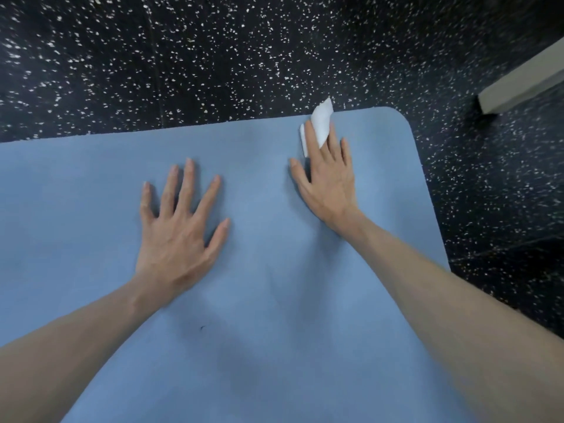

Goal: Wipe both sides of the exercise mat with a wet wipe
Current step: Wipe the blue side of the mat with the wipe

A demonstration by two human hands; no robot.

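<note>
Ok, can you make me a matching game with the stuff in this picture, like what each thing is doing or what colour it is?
Things:
1. left hand
2. right hand
3. exercise mat
4. floor

Descriptions:
A. black with white specks
B. blue, spread out flat
C. fingers spread, flat on the mat, nothing under it
D. presses a white wet wipe near the mat's far corner

Pairs: 1-C, 2-D, 3-B, 4-A

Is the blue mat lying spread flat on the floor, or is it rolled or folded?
Spread flat. The mat shows one smooth blue surface with a rounded corner on the speckled floor; no roll or fold is visible in view.
</note>
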